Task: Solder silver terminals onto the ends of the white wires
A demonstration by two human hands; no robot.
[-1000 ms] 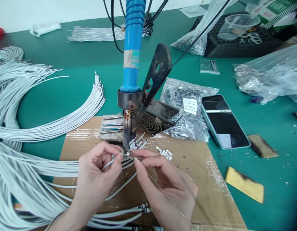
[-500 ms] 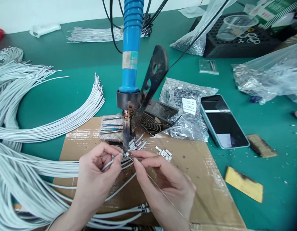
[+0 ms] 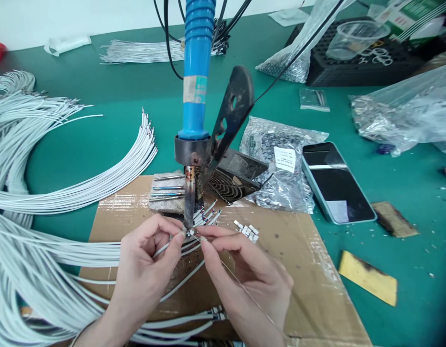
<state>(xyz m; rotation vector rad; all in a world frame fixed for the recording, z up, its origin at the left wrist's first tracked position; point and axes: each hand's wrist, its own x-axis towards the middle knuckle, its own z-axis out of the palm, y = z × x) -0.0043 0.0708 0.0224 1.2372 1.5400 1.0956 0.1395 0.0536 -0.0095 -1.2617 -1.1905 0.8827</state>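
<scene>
A smooth green surface (image 3: pixel 100 140) carries flat taped cardboard (image 3: pixel 302 270) and curved white cables (image 3: pixel 82 190). A ribbed blue iron (image 3: pixel 196 96) stands upright. The left hand (image 3: pixel 143 270) pinches a cable end (image 3: pixel 165 246) at the iron's metal tip. The right hand (image 3: pixel 252 279) pinches thin silvery solder (image 3: pixel 244 294) beside it.

A small electronics assembly workshop is indicated by a blue-handled soldering iron (image 3: pixel 196 72) clamped tip-down in a scorched metal stand (image 3: pixel 242 83), bundles of cut white cables (image 3: pixel 64 198) spread over a green bench mat (image 3: pixel 118 86), bags of small metal parts (image 3: pixel 277 164) and a burnt cardboard work pad (image 3: pixel 298 270).
</scene>
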